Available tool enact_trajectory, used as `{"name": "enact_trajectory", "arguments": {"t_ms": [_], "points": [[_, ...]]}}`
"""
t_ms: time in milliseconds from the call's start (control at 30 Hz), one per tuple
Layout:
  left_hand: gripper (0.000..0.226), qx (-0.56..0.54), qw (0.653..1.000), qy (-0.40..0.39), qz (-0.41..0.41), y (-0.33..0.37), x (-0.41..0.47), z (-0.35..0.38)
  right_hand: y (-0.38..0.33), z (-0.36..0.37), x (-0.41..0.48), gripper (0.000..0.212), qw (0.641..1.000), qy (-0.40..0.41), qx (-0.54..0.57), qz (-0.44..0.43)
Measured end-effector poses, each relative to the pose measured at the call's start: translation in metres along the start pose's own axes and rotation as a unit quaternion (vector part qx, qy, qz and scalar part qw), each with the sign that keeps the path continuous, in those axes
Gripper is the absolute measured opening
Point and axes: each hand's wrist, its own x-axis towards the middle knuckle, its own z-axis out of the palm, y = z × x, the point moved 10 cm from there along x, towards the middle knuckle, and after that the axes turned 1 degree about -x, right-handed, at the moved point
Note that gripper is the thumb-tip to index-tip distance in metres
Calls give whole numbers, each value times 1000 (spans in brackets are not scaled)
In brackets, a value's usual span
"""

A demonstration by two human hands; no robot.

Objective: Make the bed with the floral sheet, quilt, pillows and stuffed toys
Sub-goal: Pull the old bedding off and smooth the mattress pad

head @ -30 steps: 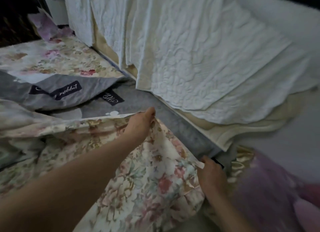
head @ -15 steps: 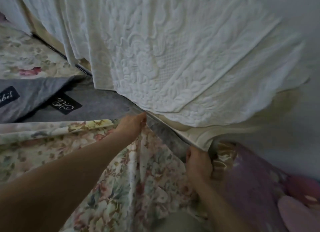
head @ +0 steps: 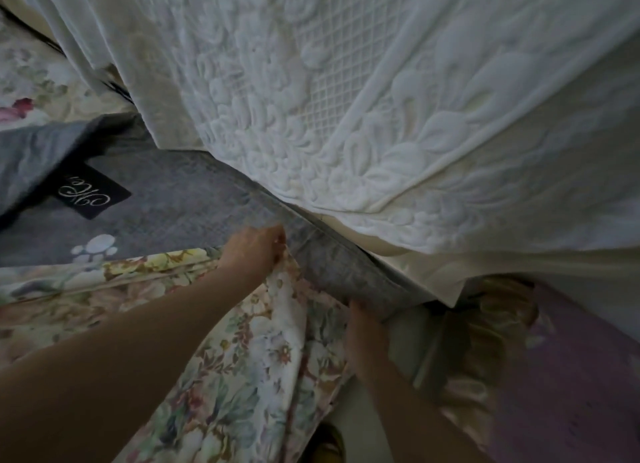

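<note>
**Floral sheet held at the corner of the grey mattress**

The floral sheet [head: 249,376] lies bunched over the near side of the grey mattress [head: 194,203], and its loose edge rises to the mattress corner. There the left hand [head: 256,255] grips that edge with curled fingers, on the mattress's top surface just by the corner seam. From this grip the cloth falls in a fold down the mattress's side to the right hand [head: 365,338]. The right hand sits at the lower edge of the same corner, its fingertips against the grey side. Whether it holds the sheet or only presses there cannot be told.

Beyond the mattress's far edge, a white quilt [head: 346,99] with raised stitching hangs down and overlaps it. A black label [head: 90,193] and a pale paw print [head: 93,249] mark the mattress top, left of the left hand. Purple fabric [head: 571,376] lies to the right of the corner, below the quilt.
</note>
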Motion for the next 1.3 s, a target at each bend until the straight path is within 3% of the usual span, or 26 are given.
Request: {"name": "enact_trajectory", "arguments": {"t_ms": [133, 300, 467, 667, 767, 867, 934, 967, 1034, 1067, 1167, 1234, 1300], "points": [[14, 10, 1000, 14, -25, -5, 11, 7, 23, 10, 20, 36, 999, -13, -24, 29], [20, 42, 999, 0, -13, 12, 23, 30, 111, -23, 45, 27, 991, 26, -47, 122], [21, 17, 999, 4, -49, 12, 35, 54, 101, -13, 64, 17, 997, -1, -55, 51], [19, 15, 997, 27, -69, 6, 42, 57, 69, -21, 67, 16, 996, 89, -14, 4], [19, -15, 997, 50, -48, 9, 44, 52, 80, -35, 71, 16, 991, 133, 13, 28], [41, -10, 998, -53, -30, 6, 39, 80, 76, -36, 69, 17, 987, 149, -15, 53], [69, 4, 993, -120, -13, 4, 29, 97, 40, -34, 59, 15, 981, 190, -28, -26], [75, 12, 992, -126, 3, 6, 26, 99, 13, -30, 51, 19, 974, 197, -32, -108], [74, 34, 991, -118, 51, 15, 11, 89, -41, -7, 27, 42, 943, 156, -49, -290], [73, 48, 988, -124, 75, 21, 4, 88, -51, 11, 22, 58, 937, 106, -71, -327], [77, 69, 984, -148, 76, 13, -30, 86, -33, 43, 41, 85, 948, -29, -172, -265], [62, 83, 984, -136, 83, -1, -55, 88, -19, 53, 48, 81, 947, -114, -213, -213], [62, 66, 988, -136, 26, -29, -86, 88, -32, 45, 43, 66, 948, -123, -241, -169]]}}
